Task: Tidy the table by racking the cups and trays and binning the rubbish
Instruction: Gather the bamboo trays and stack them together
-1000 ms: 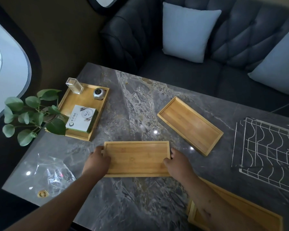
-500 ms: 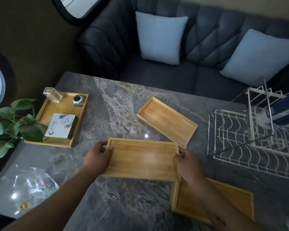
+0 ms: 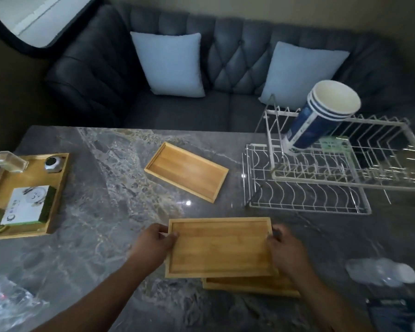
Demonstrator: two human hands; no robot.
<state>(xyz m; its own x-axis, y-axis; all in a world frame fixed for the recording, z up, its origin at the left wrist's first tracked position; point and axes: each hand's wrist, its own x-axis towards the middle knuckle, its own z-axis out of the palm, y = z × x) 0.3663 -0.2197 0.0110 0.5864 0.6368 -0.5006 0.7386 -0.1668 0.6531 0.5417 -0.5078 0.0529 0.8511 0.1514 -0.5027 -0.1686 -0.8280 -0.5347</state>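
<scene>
While both forearms reach forward, left hand [image 3: 153, 243] and right hand [image 3: 284, 250] clamp opposite short ends of bamboo tray [image 3: 219, 246], held above worktop [image 3: 110, 188], overlapping second tray [image 3: 249, 286] near wire rack [image 3: 307, 188].

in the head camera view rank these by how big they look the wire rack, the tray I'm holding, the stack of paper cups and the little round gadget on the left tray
1. Wire rack
2. Held tray, though it is nearest the camera, so that inflates it
3. Stack of paper cups
4. Round gadget
</scene>
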